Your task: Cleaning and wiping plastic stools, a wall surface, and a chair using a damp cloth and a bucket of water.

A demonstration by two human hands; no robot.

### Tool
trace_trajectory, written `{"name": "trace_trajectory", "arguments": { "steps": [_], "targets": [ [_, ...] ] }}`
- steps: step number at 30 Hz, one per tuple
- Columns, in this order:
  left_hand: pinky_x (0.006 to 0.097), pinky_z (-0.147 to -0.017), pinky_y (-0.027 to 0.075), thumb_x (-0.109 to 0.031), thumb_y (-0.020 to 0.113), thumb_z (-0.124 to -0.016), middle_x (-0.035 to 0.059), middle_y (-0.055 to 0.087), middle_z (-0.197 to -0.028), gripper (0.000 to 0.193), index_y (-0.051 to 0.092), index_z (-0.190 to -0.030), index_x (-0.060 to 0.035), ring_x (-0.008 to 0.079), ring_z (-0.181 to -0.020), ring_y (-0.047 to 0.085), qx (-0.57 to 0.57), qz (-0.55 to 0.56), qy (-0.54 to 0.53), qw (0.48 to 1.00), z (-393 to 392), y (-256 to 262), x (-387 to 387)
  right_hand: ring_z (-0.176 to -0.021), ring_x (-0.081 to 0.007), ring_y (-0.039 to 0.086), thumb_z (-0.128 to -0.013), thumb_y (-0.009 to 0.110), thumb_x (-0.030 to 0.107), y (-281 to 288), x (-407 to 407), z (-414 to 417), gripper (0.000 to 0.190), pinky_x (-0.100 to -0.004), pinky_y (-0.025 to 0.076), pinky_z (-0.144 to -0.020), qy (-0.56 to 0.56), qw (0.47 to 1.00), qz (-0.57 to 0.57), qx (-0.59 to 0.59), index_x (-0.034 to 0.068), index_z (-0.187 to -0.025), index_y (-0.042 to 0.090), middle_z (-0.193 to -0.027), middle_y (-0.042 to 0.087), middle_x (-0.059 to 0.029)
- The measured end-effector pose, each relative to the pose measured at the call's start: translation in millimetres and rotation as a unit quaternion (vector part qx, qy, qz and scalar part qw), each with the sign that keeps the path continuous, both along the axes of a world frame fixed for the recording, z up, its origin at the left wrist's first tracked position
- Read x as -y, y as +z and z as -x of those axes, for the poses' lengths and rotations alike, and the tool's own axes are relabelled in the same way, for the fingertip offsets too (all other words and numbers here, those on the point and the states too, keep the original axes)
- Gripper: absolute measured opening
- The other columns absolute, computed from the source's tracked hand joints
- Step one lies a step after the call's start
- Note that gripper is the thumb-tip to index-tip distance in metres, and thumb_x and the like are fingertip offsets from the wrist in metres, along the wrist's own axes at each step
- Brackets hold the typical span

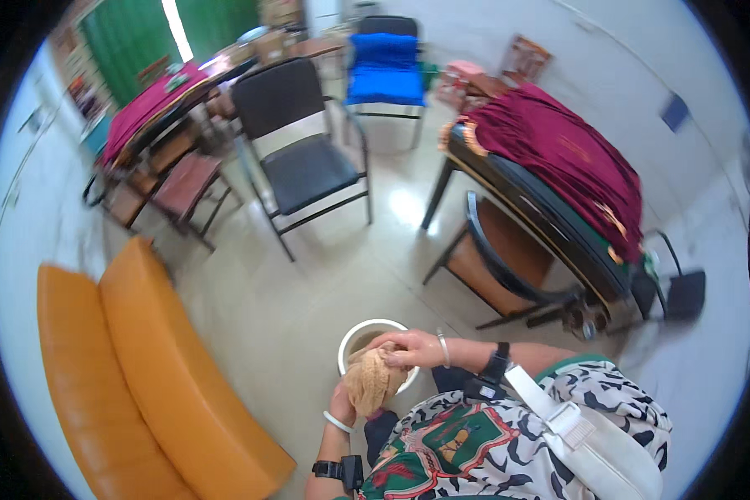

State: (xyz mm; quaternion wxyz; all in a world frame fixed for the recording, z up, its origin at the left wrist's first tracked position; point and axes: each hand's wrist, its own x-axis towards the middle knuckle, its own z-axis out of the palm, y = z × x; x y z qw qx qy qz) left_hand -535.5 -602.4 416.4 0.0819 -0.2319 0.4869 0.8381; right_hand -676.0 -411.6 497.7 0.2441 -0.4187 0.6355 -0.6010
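A tan, crumpled cloth is bunched up between my two hands. My right hand grips its upper right part, thumb and fingers pressed on it. From below left, my left hand holds the same cloth, with its fingers mostly hidden behind the folds. Under the cloth stands a round white bucket on the floor, its rim partly covered by the cloth and my right hand. Whatever lies at the bottom of the bucket is hard to make out.
An orange sofa runs along the left. Ahead stand a black armchair and a blue-draped chair. At right, a brown-seated chair is beside a table with a maroon cloth. Another maroon-covered table is far left.
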Motion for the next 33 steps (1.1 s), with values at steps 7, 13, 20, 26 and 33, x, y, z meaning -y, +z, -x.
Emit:
{"name": "trace_trajectory", "arguments": {
  "steps": [7,13,20,26,33],
  "targets": [
    [0.0298,-0.057,0.052,-0.033,0.036,-0.096,0.0101,0.061,-0.091,0.045,0.035,-0.132,-0.007,0.0184,-0.072,0.061,0.13,0.165,-0.169,0.963,-2.7,-13.3,14.7,-0.066,-0.0245,0.064,-0.084,0.057,0.028,-9.1,-52.0,-26.0,0.022,-0.0345,0.051,-0.061,-0.222,0.931,-0.227,-0.179,0.009,-0.095,0.061,-0.074,0.065,-0.0078],
    [0.0385,-0.08,0.052,-0.036,0.046,-0.094,0.0152,0.054,-0.118,0.047,0.039,-0.13,-0.0076,0.0261,-0.102,0.057,0.163,-0.006,-0.195,0.967,21.1,18.0,-109.5,-0.071,-0.0132,0.059,-0.086,0.059,0.024,60.9,-143.0,-87.0,0.023,-0.0289,0.048,-0.053,-0.03,0.945,-0.035,0.324,0.005,-0.101,0.057,-0.085,0.061,-0.0065],
    [0.0385,-0.084,0.05,-0.035,0.046,-0.094,0.0137,0.054,-0.12,0.046,0.04,-0.13,-0.0072,0.0253,-0.105,0.056,0.063,-0.109,-0.448,0.885,50.0,50.6,-358.4,-0.085,-0.0115,0.054,-0.079,0.067,0.027,109.5,-339.9,-139.2,0.036,-0.0234,0.048,-0.068,-0.028,0.865,0.329,0.378,0.002,-0.101,0.052,-0.094,0.054,-0.0064],
    [0.0386,-0.088,0.048,-0.034,0.047,-0.094,0.0123,0.053,-0.122,0.046,0.04,-0.13,-0.0069,0.0246,-0.107,0.055,-0.025,-0.126,-0.642,0.756,56.0,87.3,-531.1,-0.09,-0.0148,0.053,-0.067,0.076,0.026,150.3,-488.8,-177.0,0.048,-0.0265,0.042,-0.08,-0.122,0.867,0.354,0.33,0.0,-0.1,0.054,-0.096,0.055,-0.0073],
    [0.0386,-0.092,0.046,-0.032,0.047,-0.094,0.0107,0.053,-0.124,0.045,0.041,-0.13,-0.0065,0.0238,-0.109,0.054,-0.079,-0.192,-0.768,0.606,36.4,116.0,-644.6,-0.103,-0.0244,0.057,-0.086,0.062,0.031,137.2,-657.3,-176.7,0.068,-0.0393,0.049,-0.084,-0.419,0.745,0.506,0.115,0.016,-0.139,0.023,-0.124,0.051,-0.0172]
  ]
}}
